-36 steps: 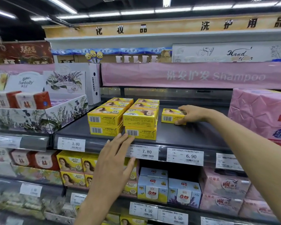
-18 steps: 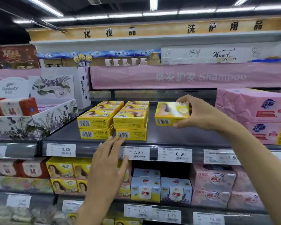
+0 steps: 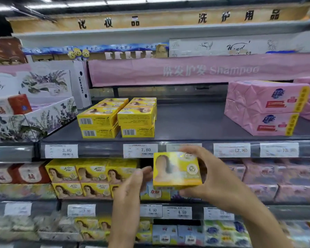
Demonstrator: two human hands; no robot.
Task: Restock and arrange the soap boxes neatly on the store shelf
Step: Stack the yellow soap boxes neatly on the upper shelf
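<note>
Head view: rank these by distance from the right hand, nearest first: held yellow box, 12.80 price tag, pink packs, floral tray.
1. yellow box, gripped in the right hand itself.
2. 12.80 price tag, on the shelf edge just above.
3. pink packs, upper shelf, right side.
4. floral tray, far left.

Yellow soap box [image 3: 176, 170]; pink wrapped packs [image 3: 263, 108]; floral-printed tray [image 3: 34, 120]

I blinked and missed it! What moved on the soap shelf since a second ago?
The right hand picked the lone yellow box up off the shelf and carried it down below the shelf's front edge; it still grips it. The left hand, fingers straight, is now just beside the box. The two yellow stacks and the pink packs stayed put.
</note>
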